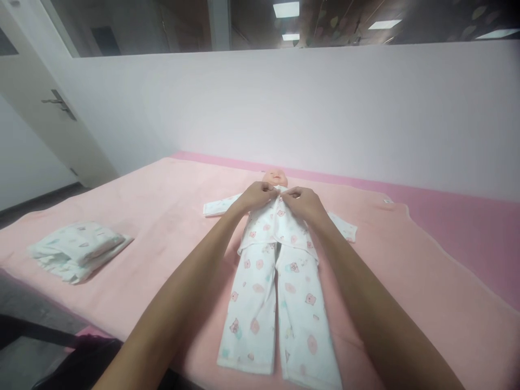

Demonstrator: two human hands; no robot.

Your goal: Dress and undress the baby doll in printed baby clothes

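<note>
A doll (275,176) lies on its back on the pink blanket (162,216), its head toward the wall. It wears a white printed top (264,227) with the sleeves spread to both sides, and white printed trousers (254,303). My left hand (260,195) pinches the top's front edge just below the doll's chin. Close beside it, my right hand (299,200) pinches the other side of the same neckline, fingertips almost touching those of my left hand. The fingers hide the exact spot of cloth between them.
A folded stack of white printed cloth (81,246) lies on the blanket at the left. Behind the bed stands a white wall (284,108) with a window above. A door (49,92) is at the far left, and a dark object (81,363) is at the lower left.
</note>
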